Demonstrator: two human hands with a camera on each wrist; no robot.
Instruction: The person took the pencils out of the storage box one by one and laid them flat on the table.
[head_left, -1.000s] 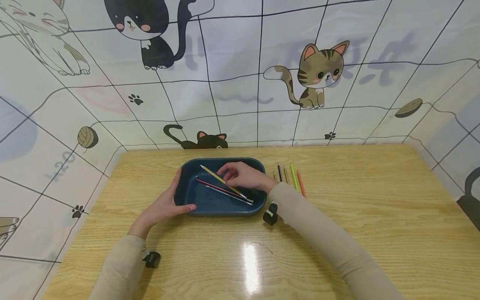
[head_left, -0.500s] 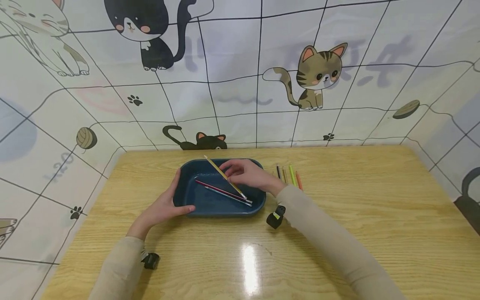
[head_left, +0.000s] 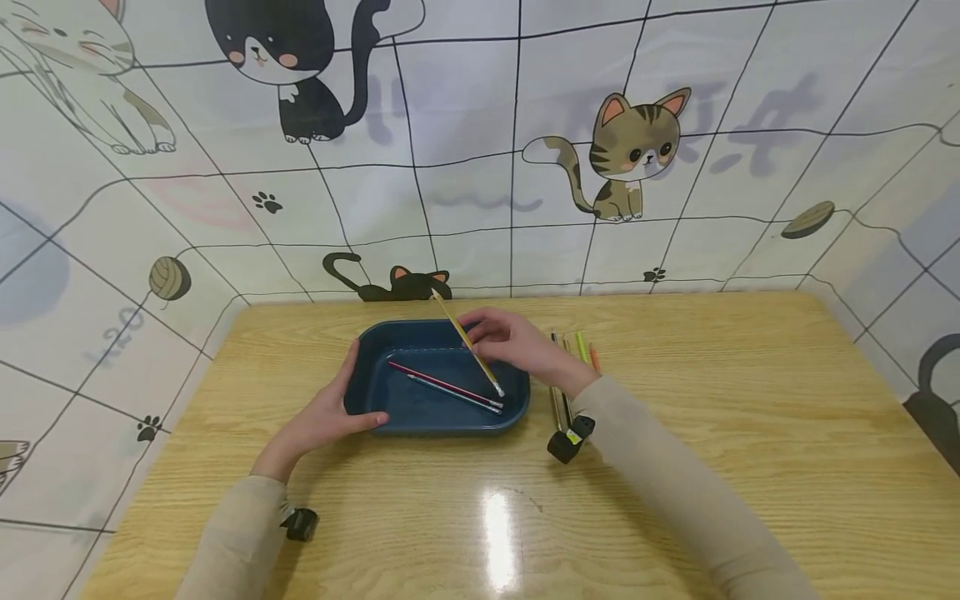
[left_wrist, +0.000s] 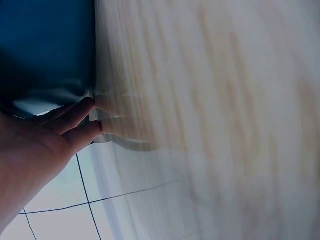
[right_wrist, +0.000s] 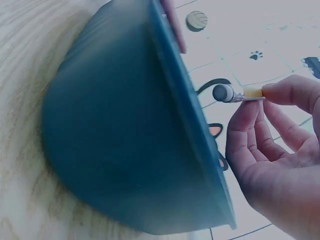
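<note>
My right hand [head_left: 517, 342] pinches a yellow pencil [head_left: 452, 322] between thumb and fingertips, tilted, its eraser end low over the tray's right part. In the right wrist view the white eraser end [right_wrist: 223, 93] juts from the pinch above the tray rim. Inside the dark blue tray [head_left: 420, 421] lie a red pencil [head_left: 431, 373] and a pale blue pencil [head_left: 453, 394], side by side. My left hand [head_left: 322, 412] rests around the tray's left end, thumb along the front rim. Seen from the left wrist, its straight fingers [left_wrist: 77, 117] touch the tray's outer wall.
Right of the tray lie several more pencils and pens on the wooden table [head_left: 712, 392], among them a yellow-green one [head_left: 581, 346] and an orange one [head_left: 595, 358], partly covered by my right forearm. A cat-patterned sheet [head_left: 480, 192] hangs behind the table.
My right hand has lifted the yellow pencil, moving up and to the right and tilting it more steeply. The red and pale blue pencils stay put, and my left hand holds its place.
</note>
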